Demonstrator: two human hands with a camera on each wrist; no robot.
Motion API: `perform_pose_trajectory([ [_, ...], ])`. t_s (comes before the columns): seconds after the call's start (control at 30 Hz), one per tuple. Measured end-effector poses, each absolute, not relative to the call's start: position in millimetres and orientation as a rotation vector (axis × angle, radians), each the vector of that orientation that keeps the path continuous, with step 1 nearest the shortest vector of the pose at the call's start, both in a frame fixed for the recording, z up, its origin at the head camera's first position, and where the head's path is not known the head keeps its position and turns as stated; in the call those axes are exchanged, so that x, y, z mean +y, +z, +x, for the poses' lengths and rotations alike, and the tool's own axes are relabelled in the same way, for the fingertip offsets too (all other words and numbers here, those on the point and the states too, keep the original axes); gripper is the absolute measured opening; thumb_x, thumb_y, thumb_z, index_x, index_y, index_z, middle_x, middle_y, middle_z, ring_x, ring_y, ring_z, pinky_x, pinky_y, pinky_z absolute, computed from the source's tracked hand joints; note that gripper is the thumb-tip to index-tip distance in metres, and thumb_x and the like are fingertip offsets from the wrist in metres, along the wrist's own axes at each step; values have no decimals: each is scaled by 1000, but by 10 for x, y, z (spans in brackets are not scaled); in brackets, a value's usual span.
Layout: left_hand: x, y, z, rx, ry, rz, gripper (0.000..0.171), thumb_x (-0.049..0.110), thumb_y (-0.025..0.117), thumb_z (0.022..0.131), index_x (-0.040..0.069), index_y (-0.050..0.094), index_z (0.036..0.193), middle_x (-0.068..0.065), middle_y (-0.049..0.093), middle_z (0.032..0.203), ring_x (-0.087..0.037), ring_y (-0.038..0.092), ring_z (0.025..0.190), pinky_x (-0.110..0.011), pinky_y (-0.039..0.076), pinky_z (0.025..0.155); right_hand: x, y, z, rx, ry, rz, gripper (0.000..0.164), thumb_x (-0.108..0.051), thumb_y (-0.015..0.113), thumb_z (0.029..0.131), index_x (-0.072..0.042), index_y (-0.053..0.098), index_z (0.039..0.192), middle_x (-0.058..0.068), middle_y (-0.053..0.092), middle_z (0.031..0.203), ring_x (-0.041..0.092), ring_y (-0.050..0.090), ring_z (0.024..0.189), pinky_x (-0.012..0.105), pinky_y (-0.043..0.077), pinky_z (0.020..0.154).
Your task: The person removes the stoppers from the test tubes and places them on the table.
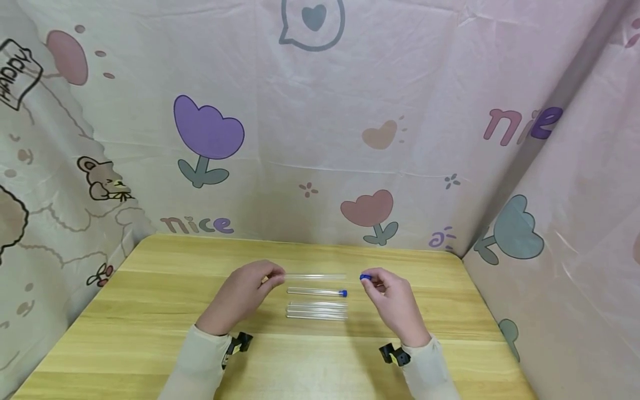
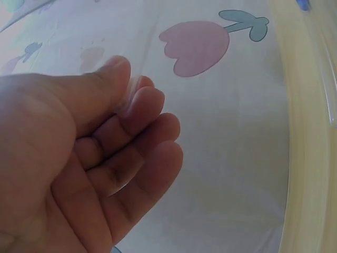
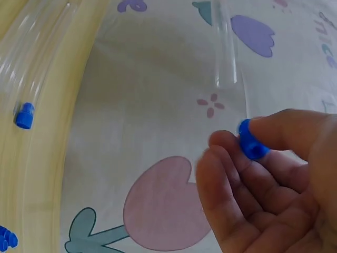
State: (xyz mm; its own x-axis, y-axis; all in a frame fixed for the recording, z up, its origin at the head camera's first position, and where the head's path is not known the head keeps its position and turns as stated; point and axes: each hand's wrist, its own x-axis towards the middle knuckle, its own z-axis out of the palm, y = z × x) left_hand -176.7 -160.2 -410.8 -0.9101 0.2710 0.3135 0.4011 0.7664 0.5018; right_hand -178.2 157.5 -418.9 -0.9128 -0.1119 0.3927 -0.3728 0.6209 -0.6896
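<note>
My left hand [image 1: 245,294] pinches one end of a clear test tube [image 1: 317,276], holding it level above the table. The tube's other end, uncapped, points right, and the right wrist view shows its open mouth. Between thumb and fingers, my right hand [image 1: 395,303] pinches a small blue cap [image 1: 365,276] [image 3: 253,143]. A gap separates cap and tube. Below the raised tube lies another test tube [image 1: 315,291] with a blue cap [image 1: 343,293] on its right end. Nearer me, several uncapped clear tubes [image 1: 316,311] lie side by side.
Several blue caps [image 3: 6,238] lie on the table at the lower left of the right wrist view. The wooden table [image 1: 125,300] ends at a printed cloth [image 1: 300,139] behind and at both sides.
</note>
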Motion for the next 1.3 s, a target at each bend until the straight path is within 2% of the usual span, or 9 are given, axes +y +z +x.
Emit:
perform_pose_trajectory([
  [0.13, -1579, -4122, -1785, -2721, -819, -524, 17, 27, 71, 100, 17, 76, 112, 5, 73, 107, -12, 67, 91, -38, 58, 81, 1634, -4205, -1809, -2437, 1156, 404, 10, -10, 74, 96, -11, 76, 106, -6, 67, 98, 10, 62, 85, 28, 56, 77],
  [0.27, -1510, -4172, -1826, -2692, -782, -519, 19, 28, 74, 98, 16, 78, 112, 3, 75, 108, -15, 70, 92, -39, 59, 80, 1651, -4215, -1806, -2396, 1171, 382, 10, -10, 75, 96, -11, 75, 106, -4, 61, 96, 11, 58, 83, 24, 53, 74],
  [0.53, -1382, -4348, -1937, -2739, -809, -502, 18, 27, 77, 95, 16, 79, 109, 3, 75, 107, -15, 70, 93, -39, 59, 83, 1637, -4217, -1801, -2399, 1273, 374, 7, -7, 73, 94, -11, 72, 100, -6, 69, 88, 11, 64, 78, 26, 56, 72],
  [0.77, -1324, -4515, -2016, -2792, -835, -507, 19, 27, 77, 95, 15, 80, 109, 4, 75, 106, -15, 69, 93, -38, 58, 85, 1613, -4213, -1812, -2463, 1255, 326, 8, -9, 72, 93, -13, 67, 97, -6, 68, 86, 11, 64, 78, 27, 56, 73],
  [1.03, -1232, -4669, -2072, -2791, -830, -504, 18, 24, 77, 95, 14, 80, 110, 3, 75, 104, -14, 68, 90, -38, 58, 84, 1599, -4178, -1828, -2524, 1173, 333, 6, -12, 71, 95, -14, 66, 97, -5, 66, 85, 10, 62, 75, 26, 56, 68],
  [1.3, -1219, -4800, -2090, -2859, -775, -531, 18, 17, 69, 101, 11, 79, 114, -2, 76, 108, -17, 70, 94, -42, 59, 87, 1604, -4206, -1829, -2530, 1153, 359, 6, -10, 70, 93, -13, 67, 97, -7, 66, 85, 9, 62, 75, 26, 56, 69],
])
